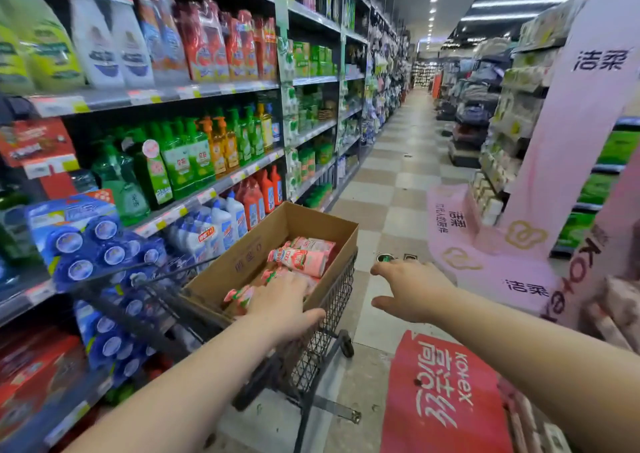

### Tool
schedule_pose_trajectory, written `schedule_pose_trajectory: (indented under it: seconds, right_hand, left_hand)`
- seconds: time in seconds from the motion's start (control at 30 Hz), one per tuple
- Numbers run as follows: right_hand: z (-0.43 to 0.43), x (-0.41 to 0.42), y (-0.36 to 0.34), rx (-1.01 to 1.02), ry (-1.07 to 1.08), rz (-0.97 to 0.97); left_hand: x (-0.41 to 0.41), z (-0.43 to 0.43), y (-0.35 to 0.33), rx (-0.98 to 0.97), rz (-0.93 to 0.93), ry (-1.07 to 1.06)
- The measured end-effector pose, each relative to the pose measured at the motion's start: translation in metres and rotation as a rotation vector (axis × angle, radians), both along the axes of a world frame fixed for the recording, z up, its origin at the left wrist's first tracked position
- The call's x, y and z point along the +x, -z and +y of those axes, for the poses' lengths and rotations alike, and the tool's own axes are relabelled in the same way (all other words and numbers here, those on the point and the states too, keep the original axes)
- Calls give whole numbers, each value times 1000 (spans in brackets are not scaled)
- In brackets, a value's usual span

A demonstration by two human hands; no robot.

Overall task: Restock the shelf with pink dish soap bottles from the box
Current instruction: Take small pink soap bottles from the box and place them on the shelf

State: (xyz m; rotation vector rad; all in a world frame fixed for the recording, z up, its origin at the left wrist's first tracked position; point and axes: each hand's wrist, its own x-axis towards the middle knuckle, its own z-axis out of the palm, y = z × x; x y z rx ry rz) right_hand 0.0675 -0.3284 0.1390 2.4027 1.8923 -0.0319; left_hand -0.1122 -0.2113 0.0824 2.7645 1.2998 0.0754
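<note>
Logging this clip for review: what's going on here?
A person stands by a cart holding a cardboard box of pink dish soap bottles. The left hand reaches into the box and lies on the bottles; whether it grips one is unclear. The right hand hovers open beside the cart.

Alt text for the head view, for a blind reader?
A person's left hand reaches into a cardboard box of pink dish soap bottles in a wire cart. The right hand hovers open beside the cart, in a shop aisle with stocked shelves on the left.
</note>
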Motion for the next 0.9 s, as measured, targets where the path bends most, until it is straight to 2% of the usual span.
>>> schedule_pose_trajectory:
  seconds: [0.43, 0.9]
  right_hand:
    - [145, 73, 44, -117, -61, 23]
    - [316, 177, 79, -197, -367, 78]
  left_hand:
    - [42, 120, 53, -99, 89, -99]
    - [127, 202, 88, -182, 28, -495]
